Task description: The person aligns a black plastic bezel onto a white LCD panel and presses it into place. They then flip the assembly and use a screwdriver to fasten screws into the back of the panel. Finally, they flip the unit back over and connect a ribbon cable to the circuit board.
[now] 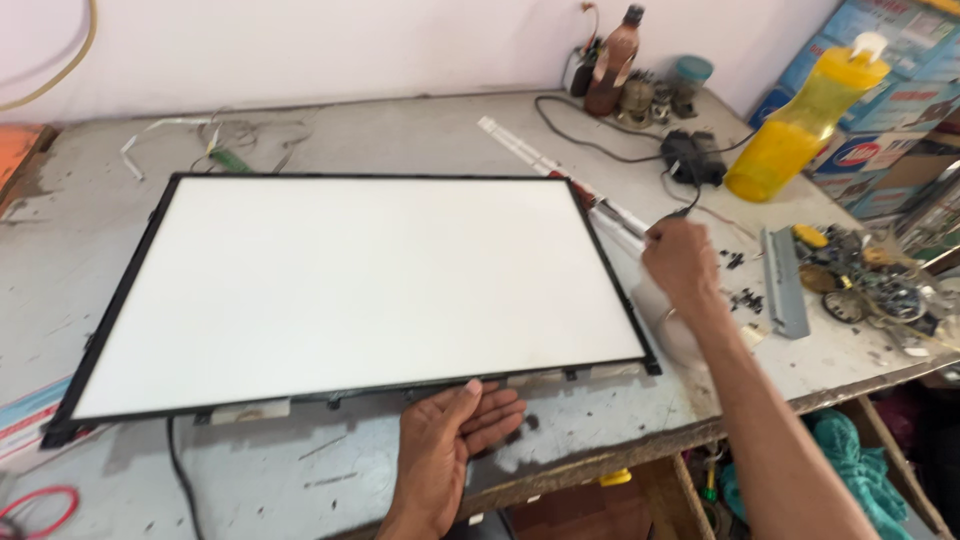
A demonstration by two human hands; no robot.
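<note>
Lying flat on the grey workbench (pixel 90 230): a large white backlight panel (pixel 350 290) in a thin black frame, its near edge close to the bench's front lip, its far edge well short of the wall. Resting palm-up just under the panel's near edge, touching the frame at the fingertips: the left hand (pixel 450 445), fingers extended and together, clamped on nothing. Just beyond the panel's right edge: the right hand (pixel 682 262), fingers pinched shut on a thin black tool (pixel 690 205), though the grip itself faces away. Running along that same right edge: a long white strip (pixel 545 160). Further right of the panel: a black adapter (pixel 693 157) with its cable, a yellow bottle (pixel 805 120), a grey metal bracket (pixel 785 285) and a heap of small parts (pixel 865 280). Behind the panel's far-left corner: loose wires (pixel 215 145). Bare bench left of the panel and along its far edge; tight room on the right.
</note>
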